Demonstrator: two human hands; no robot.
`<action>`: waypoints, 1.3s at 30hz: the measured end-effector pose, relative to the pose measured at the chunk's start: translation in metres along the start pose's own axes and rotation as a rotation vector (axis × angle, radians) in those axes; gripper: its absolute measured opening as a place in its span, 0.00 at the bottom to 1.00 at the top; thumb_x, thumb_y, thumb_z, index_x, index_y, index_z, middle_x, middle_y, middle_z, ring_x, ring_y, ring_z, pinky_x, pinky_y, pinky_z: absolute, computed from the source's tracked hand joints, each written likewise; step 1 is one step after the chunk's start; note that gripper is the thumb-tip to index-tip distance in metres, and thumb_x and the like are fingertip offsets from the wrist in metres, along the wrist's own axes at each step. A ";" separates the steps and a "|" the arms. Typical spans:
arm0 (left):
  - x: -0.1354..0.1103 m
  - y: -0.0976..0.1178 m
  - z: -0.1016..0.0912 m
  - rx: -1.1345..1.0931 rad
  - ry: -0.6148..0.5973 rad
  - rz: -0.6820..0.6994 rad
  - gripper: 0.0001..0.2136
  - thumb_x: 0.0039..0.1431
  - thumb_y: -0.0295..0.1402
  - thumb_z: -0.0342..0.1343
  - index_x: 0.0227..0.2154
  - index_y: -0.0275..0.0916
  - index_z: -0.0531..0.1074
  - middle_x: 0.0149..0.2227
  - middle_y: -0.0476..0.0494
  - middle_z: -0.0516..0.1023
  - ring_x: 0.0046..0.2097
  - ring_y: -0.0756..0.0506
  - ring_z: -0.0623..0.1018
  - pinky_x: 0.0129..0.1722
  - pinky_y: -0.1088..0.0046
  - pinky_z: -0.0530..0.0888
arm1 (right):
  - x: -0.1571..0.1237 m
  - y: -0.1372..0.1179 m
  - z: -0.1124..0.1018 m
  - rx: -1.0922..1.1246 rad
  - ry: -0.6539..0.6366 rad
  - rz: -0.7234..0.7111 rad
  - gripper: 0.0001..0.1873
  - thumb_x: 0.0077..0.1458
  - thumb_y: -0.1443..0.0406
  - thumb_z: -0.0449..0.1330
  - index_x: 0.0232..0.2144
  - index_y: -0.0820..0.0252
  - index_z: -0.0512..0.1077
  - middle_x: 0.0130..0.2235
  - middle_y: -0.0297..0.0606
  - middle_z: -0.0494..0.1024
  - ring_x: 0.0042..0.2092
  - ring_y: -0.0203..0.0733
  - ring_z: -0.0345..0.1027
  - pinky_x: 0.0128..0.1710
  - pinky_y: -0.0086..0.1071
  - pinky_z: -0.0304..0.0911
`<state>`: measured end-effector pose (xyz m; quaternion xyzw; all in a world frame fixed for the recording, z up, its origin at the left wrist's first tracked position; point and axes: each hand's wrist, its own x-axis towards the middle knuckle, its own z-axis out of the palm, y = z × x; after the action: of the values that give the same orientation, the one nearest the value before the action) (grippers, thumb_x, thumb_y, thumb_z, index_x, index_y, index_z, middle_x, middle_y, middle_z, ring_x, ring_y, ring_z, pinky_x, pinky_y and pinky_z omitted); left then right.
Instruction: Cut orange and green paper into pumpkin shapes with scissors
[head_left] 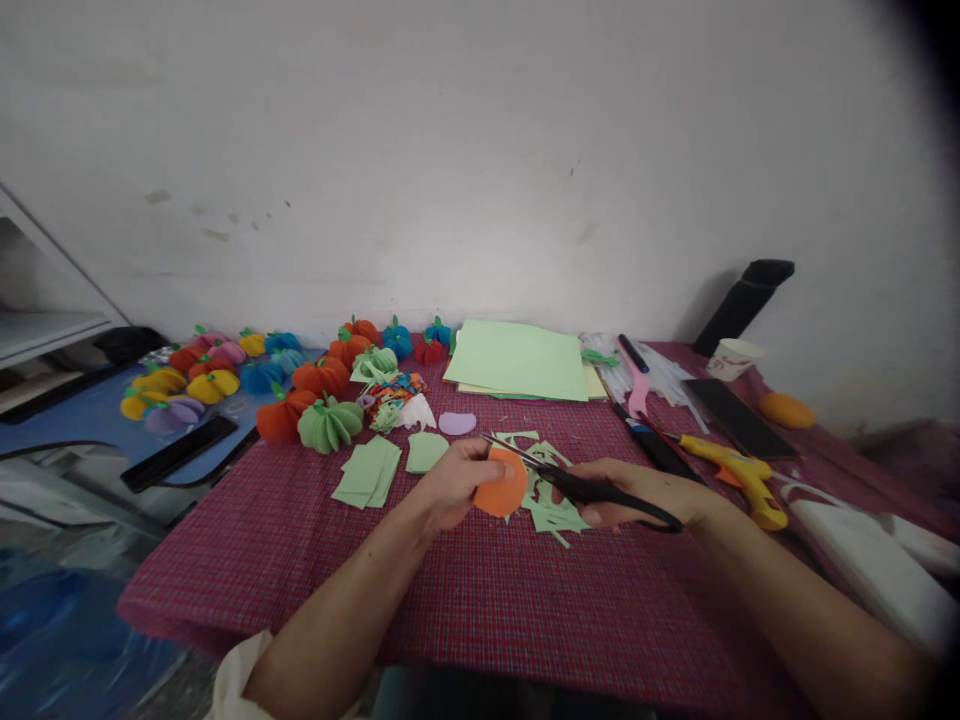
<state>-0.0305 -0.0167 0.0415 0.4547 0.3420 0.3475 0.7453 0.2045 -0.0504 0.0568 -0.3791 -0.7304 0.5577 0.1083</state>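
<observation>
Between the thumb and fingers of my left hand (454, 483) is a rounded piece of orange paper (501, 488). My right hand (630, 490) is closed round the black handles of a pair of scissors (577, 485). The scissor blades point left and lie at the orange paper's upper edge. Beneath and beside the scissors are light green paper scraps (555, 515). Left of my left hand lie a stack of cut green paper pieces (367, 472), a smaller green stack (425, 452) and a purple rounded piece (457, 424).
Several paper pumpkins (322, 378) crowd the left side. Green paper sheets (517, 360) lie at the back by the wall. To the right are a yellow glue gun (739, 475), a dark flat box (739, 418), a paper cup (733, 358) and an orange rounded object (787, 410).
</observation>
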 end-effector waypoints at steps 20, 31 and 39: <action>0.000 0.000 -0.001 0.049 -0.044 -0.012 0.07 0.36 0.28 0.60 0.22 0.31 0.73 0.20 0.46 0.73 0.21 0.51 0.71 0.22 0.76 0.67 | -0.003 0.005 -0.002 0.044 -0.016 0.011 0.19 0.52 0.58 0.55 0.44 0.64 0.63 0.27 0.31 0.62 0.24 0.28 0.55 0.23 0.23 0.55; 0.000 0.001 -0.001 0.058 -0.029 -0.018 0.08 0.36 0.29 0.61 0.22 0.31 0.72 0.20 0.46 0.72 0.21 0.51 0.71 0.22 0.76 0.67 | -0.002 0.005 -0.002 0.049 -0.037 0.016 0.19 0.52 0.58 0.55 0.44 0.64 0.63 0.26 0.30 0.62 0.24 0.28 0.55 0.23 0.24 0.54; 0.000 0.000 0.000 0.062 0.003 -0.033 0.09 0.35 0.30 0.61 0.22 0.31 0.72 0.20 0.47 0.72 0.21 0.51 0.70 0.22 0.76 0.66 | -0.001 0.004 0.000 0.083 -0.045 -0.014 0.19 0.52 0.58 0.55 0.43 0.64 0.62 0.26 0.29 0.61 0.24 0.28 0.54 0.23 0.23 0.54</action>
<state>-0.0304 -0.0164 0.0414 0.4712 0.3610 0.3249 0.7362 0.2069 -0.0508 0.0534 -0.3564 -0.7116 0.5952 0.1113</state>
